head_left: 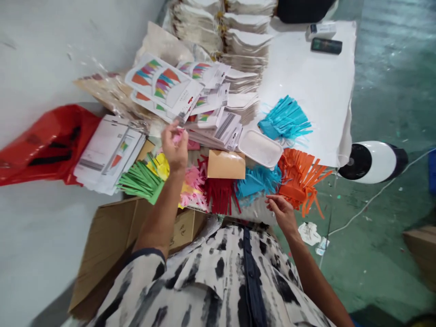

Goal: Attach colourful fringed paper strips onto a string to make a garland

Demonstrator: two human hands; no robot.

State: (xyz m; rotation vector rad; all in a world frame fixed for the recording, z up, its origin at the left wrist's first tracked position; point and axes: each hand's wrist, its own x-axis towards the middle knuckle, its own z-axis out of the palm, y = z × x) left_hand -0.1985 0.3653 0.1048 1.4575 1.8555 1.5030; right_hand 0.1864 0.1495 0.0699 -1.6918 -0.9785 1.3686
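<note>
My left hand [175,147] is over the left part of the table, its fingers curled around pink paper [177,136]. Fringed paper bundles lie along the front edge: green [141,180], yellow [160,165], pink [194,184], dark red [221,195], blue [259,184] and orange [299,179]. A tan card [226,164] partly covers the dark red fringe. Just in front of the blue and orange fringes is my right hand [284,213], with its fingers loosely bent, slightly apart and nothing visible in them. Printed cards [170,88] are heaped beyond my left hand.
A white plastic tray [260,149] sits beside another blue fringe [286,119]. White bundles [245,41] are stacked at the back. A red plastic bag [51,141] and card stack [109,150] are left. A cardboard box [105,245] stands below the table's left front.
</note>
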